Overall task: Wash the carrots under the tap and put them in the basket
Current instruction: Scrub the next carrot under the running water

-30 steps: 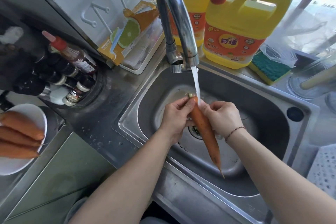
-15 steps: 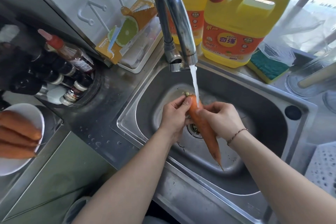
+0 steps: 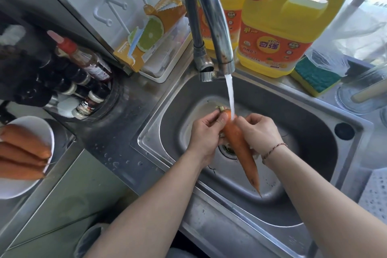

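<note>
Over the steel sink [image 3: 310, 115] I hold one long orange carrot [image 3: 243, 148], thick end up, tip pointing down toward me. Water from the chrome tap [image 3: 209, 19] falls on its top end. My left hand [image 3: 204, 134] grips the thick end from the left, thumb near the stub. My right hand [image 3: 260, 134] wraps the carrot's upper half from the right. Three more carrots [image 3: 23, 153] lie on a white plate [image 3: 18, 186] at the far left. A white perforated basket [image 3: 374, 195] shows at the right edge.
Two yellow detergent jugs [image 3: 280, 33] and a green-yellow sponge [image 3: 314, 77] stand behind the sink. Sauce bottles [image 3: 83, 63] crowd a round rack at left. An orange box [image 3: 150, 31] leans on the wall. A glass lid [image 3: 364, 92] lies at right.
The carrot stays under the stream; my right hand has slid slightly along it, rubbing it. The view has shifted a little.
</note>
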`<state>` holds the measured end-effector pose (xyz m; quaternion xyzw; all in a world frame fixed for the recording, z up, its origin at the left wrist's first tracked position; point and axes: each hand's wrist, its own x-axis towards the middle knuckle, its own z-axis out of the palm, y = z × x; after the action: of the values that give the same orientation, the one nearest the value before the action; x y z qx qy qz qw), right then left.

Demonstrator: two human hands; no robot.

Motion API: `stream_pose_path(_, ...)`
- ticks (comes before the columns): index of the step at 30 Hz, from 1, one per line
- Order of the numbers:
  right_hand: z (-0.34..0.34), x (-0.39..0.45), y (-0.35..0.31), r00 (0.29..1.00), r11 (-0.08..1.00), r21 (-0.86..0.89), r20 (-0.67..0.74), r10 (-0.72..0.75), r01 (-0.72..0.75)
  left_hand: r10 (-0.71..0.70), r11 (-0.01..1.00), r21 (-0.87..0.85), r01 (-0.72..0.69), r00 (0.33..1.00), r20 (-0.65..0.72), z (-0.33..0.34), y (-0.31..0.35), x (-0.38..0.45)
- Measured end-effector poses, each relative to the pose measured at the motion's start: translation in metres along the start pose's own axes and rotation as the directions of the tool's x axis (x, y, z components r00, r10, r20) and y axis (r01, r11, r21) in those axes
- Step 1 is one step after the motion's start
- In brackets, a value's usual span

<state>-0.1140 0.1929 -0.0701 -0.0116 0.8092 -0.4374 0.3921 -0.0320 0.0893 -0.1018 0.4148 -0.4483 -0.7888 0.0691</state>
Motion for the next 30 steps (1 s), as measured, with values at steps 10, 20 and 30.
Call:
stream_pose_path(10,-0.001,0.001,0.001,0.997,0.998,0.011,-0.023,-0.069,0.069,0.019,1.0,-0.013,-0.019,1.0,0.009,0.0,0.007,0.005)
stream_pose_path(20,-0.013,-0.005,0.027,0.976,0.988,-0.055,0.173,-0.132,0.143,0.002,0.999,0.052,-0.003,1.0,0.014,-0.002,0.013,0.013)
stream_pose_path(30,-0.02,-0.015,0.04,0.973,0.989,-0.035,0.188,-0.137,0.146,-0.012,0.99,0.143,0.008,0.999,0.032,-0.021,0.018,0.016)
